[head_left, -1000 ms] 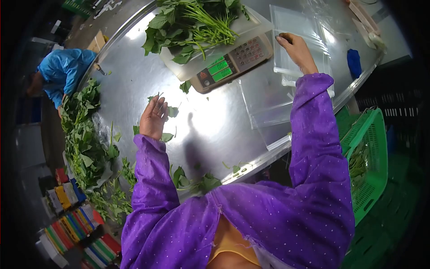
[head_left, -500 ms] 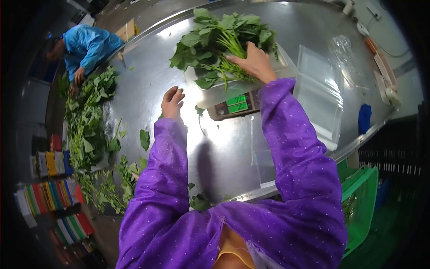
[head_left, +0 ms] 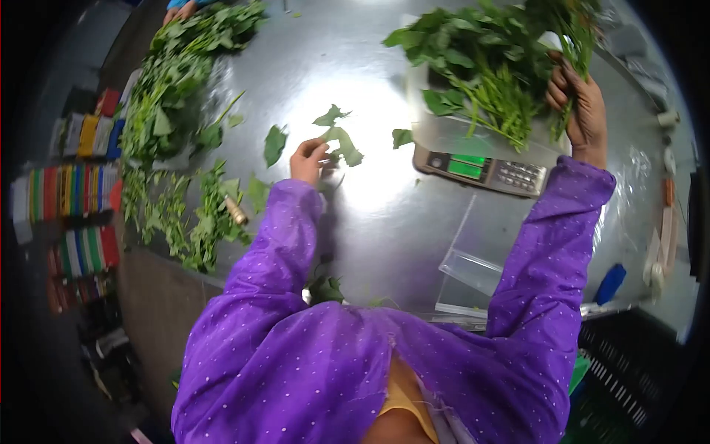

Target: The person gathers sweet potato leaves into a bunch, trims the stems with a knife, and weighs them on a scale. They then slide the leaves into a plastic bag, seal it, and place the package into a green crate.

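Note:
My left hand (head_left: 309,160) is pinched on a small leafy sprig (head_left: 345,145), held over the shiny metal table. My right hand (head_left: 580,103) is closed round the stems of a bunch of leafy greens (head_left: 577,33) at the right side of the scale, partly blurred. Beside it, a larger pile of leafy greens (head_left: 462,44) lies on the pan of a digital scale (head_left: 484,172), stems toward me. The scale's green display is lit, but its digits are too blurred to read. A loose leaf (head_left: 274,145) lies left of my left hand.
A long heap of greens (head_left: 174,96) covers the table's left side, with a co-worker's hands (head_left: 180,11) at its far end. Clear plastic bags (head_left: 473,274) lie near the front edge. A blue object (head_left: 610,284) sits at the right. Black crates (head_left: 621,362) stand below.
The view has shifted, so the scale appears farther right. My left hand, earlier empty, now holds a sprig. My right hand has moved from the pile's stems to the right with a bunch in it.

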The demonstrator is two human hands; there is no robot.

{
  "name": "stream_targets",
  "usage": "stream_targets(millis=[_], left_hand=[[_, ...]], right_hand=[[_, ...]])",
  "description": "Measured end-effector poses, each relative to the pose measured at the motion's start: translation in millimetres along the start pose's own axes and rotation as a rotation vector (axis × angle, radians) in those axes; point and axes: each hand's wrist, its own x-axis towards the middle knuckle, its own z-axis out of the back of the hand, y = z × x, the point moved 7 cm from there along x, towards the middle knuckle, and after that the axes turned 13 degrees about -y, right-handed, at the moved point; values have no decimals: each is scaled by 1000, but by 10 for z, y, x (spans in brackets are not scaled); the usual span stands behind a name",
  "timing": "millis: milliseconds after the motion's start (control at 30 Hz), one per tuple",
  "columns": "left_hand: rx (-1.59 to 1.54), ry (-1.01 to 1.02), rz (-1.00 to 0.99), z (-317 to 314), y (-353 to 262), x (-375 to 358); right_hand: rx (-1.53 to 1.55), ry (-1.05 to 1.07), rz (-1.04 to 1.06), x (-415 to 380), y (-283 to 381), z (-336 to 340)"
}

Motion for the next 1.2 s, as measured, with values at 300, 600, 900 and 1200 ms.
stream_targets(millis=[300, 600, 900, 1200], left_hand=[[333, -83, -393, 283, 244, -503], [140, -191, -135, 556, 16, 30], [122, 415, -84, -924, -575, 29], [244, 597, 161, -1903, -666, -7]], right_hand=[[-677, -357, -206, 221, -940, 611], [-1040, -494, 461, -170, -301, 573], [-1361, -846, 52, -537, -585, 2469], [-693, -598, -296, -550, -347, 1781]])
